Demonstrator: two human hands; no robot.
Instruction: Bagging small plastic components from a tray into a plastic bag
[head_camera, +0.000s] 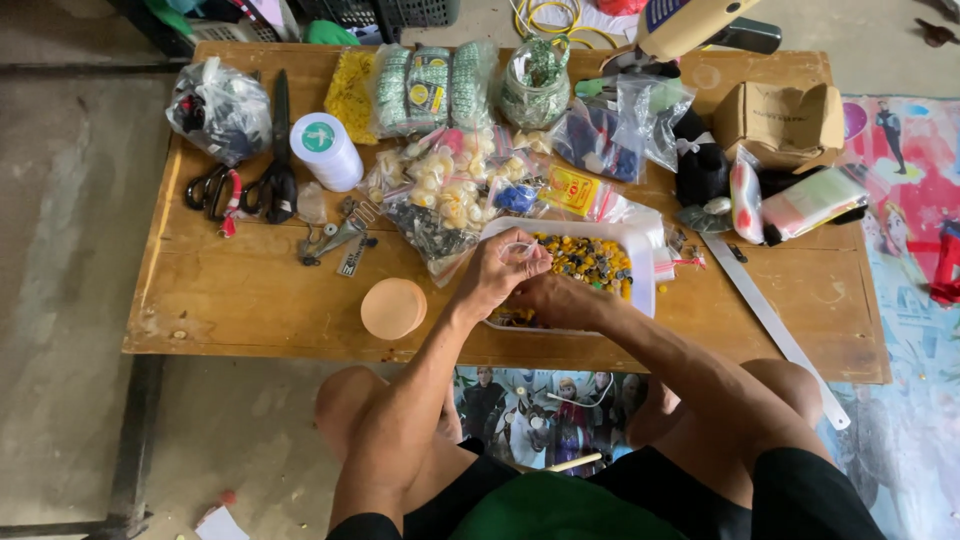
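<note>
My left hand (497, 272) hovers over the near left corner of a white tray (641, 280) filled with small yellow and dark beads (588, 260). Its fingers pinch a thin clear loop of thread or plastic (520, 247). My right hand (556, 300) rests inside the tray just below the left hand, fingers curled among the beads; whether it holds anything is hidden. Both forearms reach in from the bottom of the view over my bare knees.
The low wooden table (250, 300) carries bags of beads (440, 190), a white tape roll (325, 148), black scissors (278, 170), pliers (210, 190), a round tan lid (393, 308), a metal ruler (775, 325), a cardboard box (780, 120) and a glass jar (535, 85). A printed mat (900, 300) lies at right.
</note>
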